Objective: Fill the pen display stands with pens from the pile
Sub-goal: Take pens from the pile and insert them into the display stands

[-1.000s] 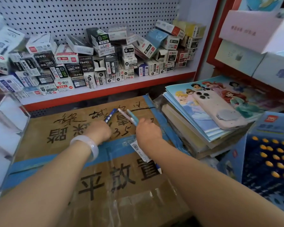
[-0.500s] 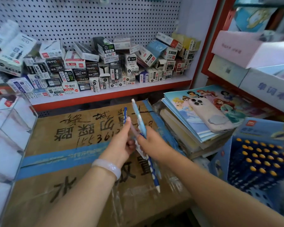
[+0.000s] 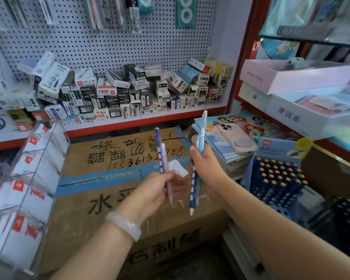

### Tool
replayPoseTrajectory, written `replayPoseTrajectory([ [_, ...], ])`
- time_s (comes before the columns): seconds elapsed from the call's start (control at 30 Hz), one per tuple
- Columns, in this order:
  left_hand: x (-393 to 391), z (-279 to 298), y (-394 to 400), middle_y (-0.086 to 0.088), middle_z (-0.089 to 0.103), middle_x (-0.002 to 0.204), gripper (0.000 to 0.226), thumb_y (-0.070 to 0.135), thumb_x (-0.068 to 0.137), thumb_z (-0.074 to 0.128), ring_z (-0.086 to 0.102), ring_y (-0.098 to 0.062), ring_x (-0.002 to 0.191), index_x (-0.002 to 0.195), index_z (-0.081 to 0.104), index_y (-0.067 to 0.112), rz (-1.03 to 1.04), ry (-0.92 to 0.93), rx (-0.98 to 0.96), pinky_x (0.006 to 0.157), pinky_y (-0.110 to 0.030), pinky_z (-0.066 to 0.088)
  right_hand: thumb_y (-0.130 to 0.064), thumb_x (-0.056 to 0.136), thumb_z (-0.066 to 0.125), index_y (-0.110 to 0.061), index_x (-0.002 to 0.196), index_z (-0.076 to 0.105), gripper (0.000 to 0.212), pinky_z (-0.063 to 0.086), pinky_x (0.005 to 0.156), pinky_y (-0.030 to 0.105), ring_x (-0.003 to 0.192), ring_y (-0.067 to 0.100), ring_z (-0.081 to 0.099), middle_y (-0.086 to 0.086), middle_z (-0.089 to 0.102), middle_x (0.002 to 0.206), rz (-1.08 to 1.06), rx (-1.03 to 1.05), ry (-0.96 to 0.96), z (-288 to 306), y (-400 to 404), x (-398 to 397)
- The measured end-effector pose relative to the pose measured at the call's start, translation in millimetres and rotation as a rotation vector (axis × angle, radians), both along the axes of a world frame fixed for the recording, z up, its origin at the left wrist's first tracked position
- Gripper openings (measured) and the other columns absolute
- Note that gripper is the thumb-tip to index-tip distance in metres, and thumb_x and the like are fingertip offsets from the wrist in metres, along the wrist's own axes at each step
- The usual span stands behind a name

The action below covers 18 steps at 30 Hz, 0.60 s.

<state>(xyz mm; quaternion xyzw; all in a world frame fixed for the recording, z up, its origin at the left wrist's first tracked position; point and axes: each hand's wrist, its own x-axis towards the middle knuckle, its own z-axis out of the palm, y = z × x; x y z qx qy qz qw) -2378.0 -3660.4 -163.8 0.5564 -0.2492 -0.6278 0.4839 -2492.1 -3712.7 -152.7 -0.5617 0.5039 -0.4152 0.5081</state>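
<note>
My left hand grips two upright pens above the cardboard box: a dark blue spotted pen and a pale pink pen. To its right, my right hand holds a light blue pen and another blue spotted pen, whose white tip points down. A white label hangs between the two hands. A blue pen display stand with yellow-topped pens stands at the right. A clear acrylic display stand sits at the left.
A shelf behind the box carries several small pen boxes under a pegboard. A pink phone lies on a stack of notebooks right of the box. Pale boxes fill the red rack at the right.
Both hands lifted off the box with pens. They met, then drew apart; the left now holds two pens. The view has tilted up.
</note>
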Motion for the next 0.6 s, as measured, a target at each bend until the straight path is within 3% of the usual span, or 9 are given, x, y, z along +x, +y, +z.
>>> replayPoseTrajectory([
  [0.17,-49.2,20.3,39.0,-0.004,0.070,0.066,0.019,0.014,0.098,0.043,0.068,-0.018,0.064,0.097,0.060,0.008,-0.107,0.072,-0.062,0.061,-0.037,0.055,-0.025,0.101,0.037,-0.013,0.113,0.037,0.017,0.036,0.049,0.016,0.061,0.009,0.042,-0.002,0.044,0.074,-0.007,-0.152,0.154,21.4,30.7,-22.5],
  [0.3,-83.6,37.2,58.7,-0.001,0.068,0.061,0.022,0.015,0.100,0.036,0.067,-0.015,0.059,0.101,0.058,0.012,-0.205,0.027,-0.105,0.059,-0.033,0.053,-0.025,0.101,0.037,-0.014,0.100,0.034,0.012,0.036,0.051,0.021,0.061,0.011,0.046,-0.001,0.047,0.073,-0.042,-0.181,0.253,28.4,51.5,-51.4],
  [0.43,-115.7,41.2,76.8,-0.004,0.058,0.058,0.025,0.019,0.100,0.038,0.056,-0.013,0.049,0.087,0.056,0.009,-0.273,0.044,-0.131,0.049,-0.025,0.048,-0.025,0.101,0.037,-0.008,0.108,0.039,0.019,0.042,0.063,0.030,0.065,0.015,0.048,0.002,0.048,0.076,-0.076,-0.056,0.162,33.9,67.5,-83.9],
  [0.6,-152.2,47.7,86.6,-0.001,0.040,0.050,0.027,0.018,0.100,0.040,0.036,-0.005,0.032,0.075,0.045,0.012,-0.264,-0.006,-0.182,0.032,-0.012,0.028,-0.036,0.100,0.036,-0.014,0.100,0.048,0.025,0.037,0.054,0.024,0.062,0.012,0.049,0.002,0.051,0.077,-0.138,0.147,-0.049,37.9,88.8,-121.8],
])
